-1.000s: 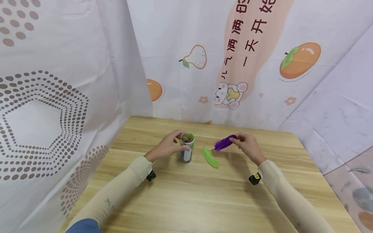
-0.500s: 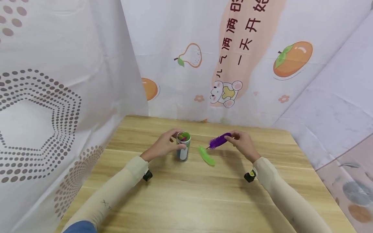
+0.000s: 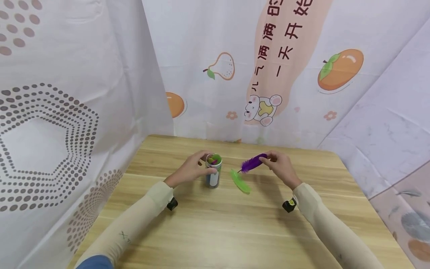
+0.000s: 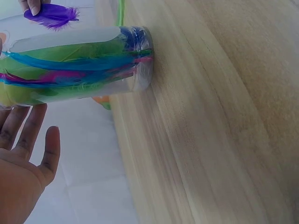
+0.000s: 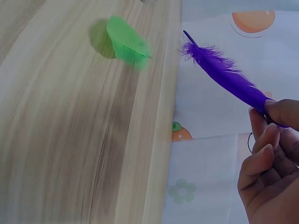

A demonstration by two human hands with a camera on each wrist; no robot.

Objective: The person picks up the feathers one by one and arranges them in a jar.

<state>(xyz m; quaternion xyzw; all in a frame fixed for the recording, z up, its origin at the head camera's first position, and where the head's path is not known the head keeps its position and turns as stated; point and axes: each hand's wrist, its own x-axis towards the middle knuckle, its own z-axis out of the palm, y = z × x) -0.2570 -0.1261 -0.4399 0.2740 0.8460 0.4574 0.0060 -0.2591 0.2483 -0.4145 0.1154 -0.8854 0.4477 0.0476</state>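
With thumb and fingers round its upper part, my left hand [image 3: 190,170] holds a clear jar [image 3: 213,178] upright on the table. The jar's top is uncovered, and green, blue and pink feathers [image 4: 70,70] show through its wall. To the right, my right hand [image 3: 283,168] pinches a purple feather [image 3: 252,163] by its broad end between thumb and fingers. The feather's bare quill points left and down, above the table. A bright green feather [image 3: 240,183] lies on the wood between the jar and the right hand.
The wooden table [image 3: 215,231] has pale grain. A white curtain [image 3: 195,123] with printed fruit and characters hangs along its back edge, and further patterned sheets hang at the left [image 3: 127,89] and right [image 3: 396,112]. Small black cameras sit at both wrists.
The purple feather and my right hand have shifted slightly left, closer to the jar. My left hand keeps its hold on the jar. The head view has swayed a little.
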